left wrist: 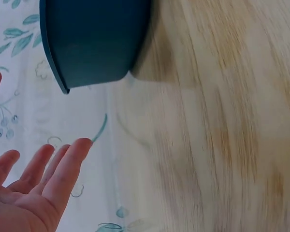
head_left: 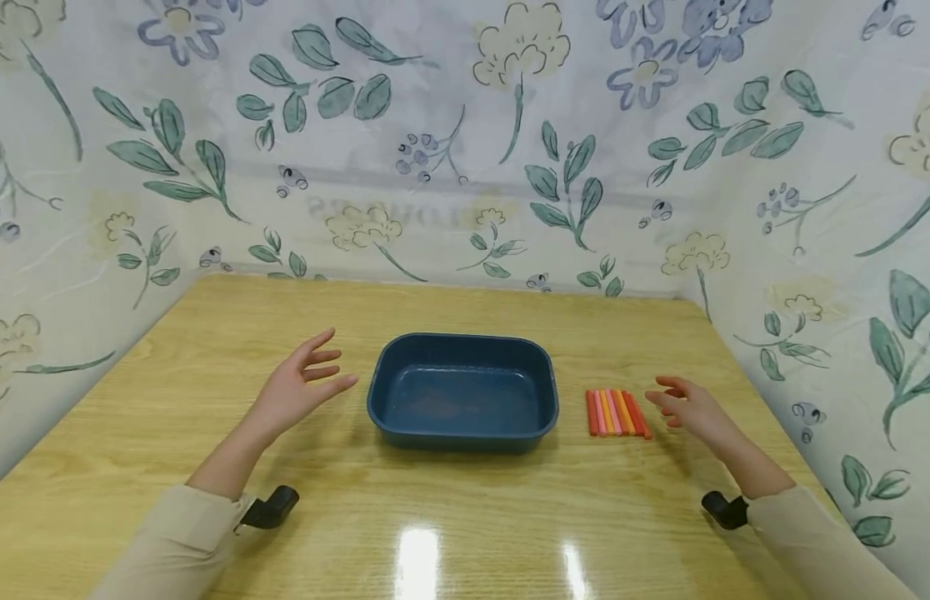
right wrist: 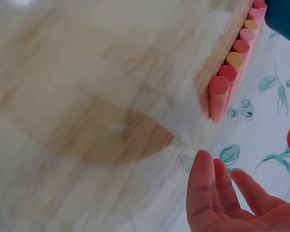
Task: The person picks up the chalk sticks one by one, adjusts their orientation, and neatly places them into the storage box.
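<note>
A dark blue rectangular tub point(head_left: 462, 443) stands in the middle of the wooden table, with nothing inside it. To its right lies a row of several chalk-like sticks point(head_left: 617, 413) in red, pink and orange, side by side; the right wrist view shows the round ends of these sticks point(right wrist: 234, 60). My left hand point(head_left: 302, 385) hovers left of the tub, fingers spread and relaxed, holding nothing. Just right of the sticks is my right hand point(head_left: 693, 410), its fingers loosely bent and apart from them. In the left wrist view the tub's side point(left wrist: 94, 43) rises beyond my left fingertips.
The wooden table point(head_left: 345, 517) reflects light near its front edge. Floral cloth point(head_left: 450, 150) hangs behind it and along both sides. A black wrist mount sits under each sleeve, the left one point(head_left: 273, 507) and the right one point(head_left: 726, 510).
</note>
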Tool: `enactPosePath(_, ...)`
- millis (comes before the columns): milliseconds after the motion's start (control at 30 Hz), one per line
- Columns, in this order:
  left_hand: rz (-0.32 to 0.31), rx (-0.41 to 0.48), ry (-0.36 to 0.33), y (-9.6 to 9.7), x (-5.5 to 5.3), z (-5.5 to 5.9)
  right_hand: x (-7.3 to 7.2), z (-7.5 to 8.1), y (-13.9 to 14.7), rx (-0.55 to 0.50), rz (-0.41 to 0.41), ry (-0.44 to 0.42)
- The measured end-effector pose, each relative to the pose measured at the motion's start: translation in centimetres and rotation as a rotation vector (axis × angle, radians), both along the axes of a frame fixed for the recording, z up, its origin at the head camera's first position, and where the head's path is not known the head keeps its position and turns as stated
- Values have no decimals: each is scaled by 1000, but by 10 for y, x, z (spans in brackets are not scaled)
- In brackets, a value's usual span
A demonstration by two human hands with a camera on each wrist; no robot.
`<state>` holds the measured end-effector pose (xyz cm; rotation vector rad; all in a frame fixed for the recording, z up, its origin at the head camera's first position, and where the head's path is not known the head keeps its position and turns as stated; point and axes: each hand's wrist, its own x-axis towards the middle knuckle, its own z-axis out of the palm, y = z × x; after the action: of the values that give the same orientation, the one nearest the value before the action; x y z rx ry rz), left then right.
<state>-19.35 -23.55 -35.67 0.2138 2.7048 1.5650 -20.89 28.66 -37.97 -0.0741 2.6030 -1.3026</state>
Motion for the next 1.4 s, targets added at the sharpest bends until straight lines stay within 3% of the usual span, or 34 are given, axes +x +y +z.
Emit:
enactPosePath(167, -40, 175, -79, 7, -4, -2, -5, 0, -3, -38, -17, -45)
enactPosePath(500, -88, 261, -137, 19, -7, -4, -12, -4, -7, -117, -40, -153)
enactPosePath(867, -88, 291, -204, 26, -9, -10, -16, -5, -8, -67, -29, -179)
enactPosePath(1167, -86, 306, -223, 31, -8, -11, -18, -9, -8, -55, -17, -190)
enactPosePath(1400, -80, 322, -223, 31, -8, -13, -18, -9, -14, -30, -55, -185)
